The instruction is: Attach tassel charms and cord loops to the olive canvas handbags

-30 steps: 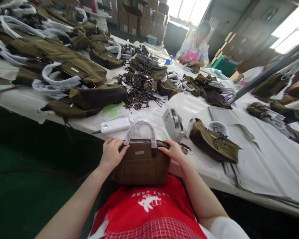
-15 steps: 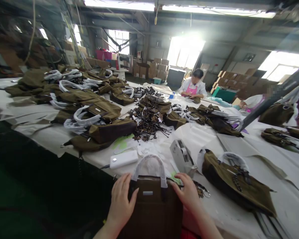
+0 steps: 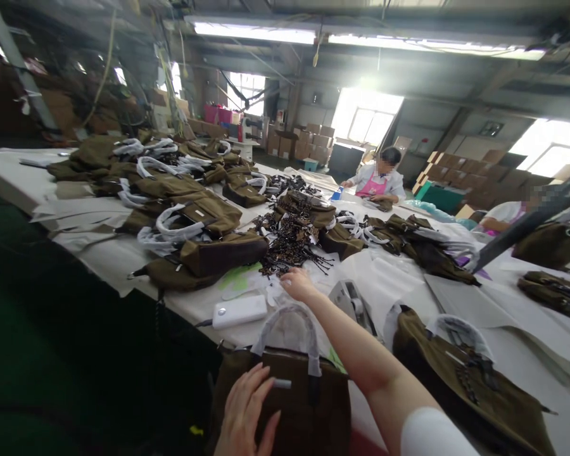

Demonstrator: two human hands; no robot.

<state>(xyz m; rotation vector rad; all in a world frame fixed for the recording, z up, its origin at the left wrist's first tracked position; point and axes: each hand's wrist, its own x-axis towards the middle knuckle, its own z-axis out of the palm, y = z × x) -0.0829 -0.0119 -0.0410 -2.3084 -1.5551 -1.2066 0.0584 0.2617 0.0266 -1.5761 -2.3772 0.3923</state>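
An olive-brown handbag (image 3: 308,405) with a dark trim stands upright in front of me, its arched handle (image 3: 289,316) wrapped in white film. My left hand (image 3: 249,411) lies on the bag's front beside the small metal plate (image 3: 282,384), fingers stretched out. Stretched forward past the handle, my right hand (image 3: 298,285) is over small white tags (image 3: 273,292) at the near edge of a heap of dark beaded charms (image 3: 289,244). Its fingers are bent together; whatever is between them is too small to make out.
A white box-shaped device (image 3: 240,311) and a tape dispenser (image 3: 354,303) stand near the bag. Piled olive bags (image 3: 194,209) cover the table's left side; another bag (image 3: 465,380) lies at right. A co-worker (image 3: 379,177) in a pink apron sits across the table.
My right hand has left the bag's upper right corner and reached forward to the white tags. My left hand has slid down from the top edge onto the bag's front. The view has tilted up slightly.
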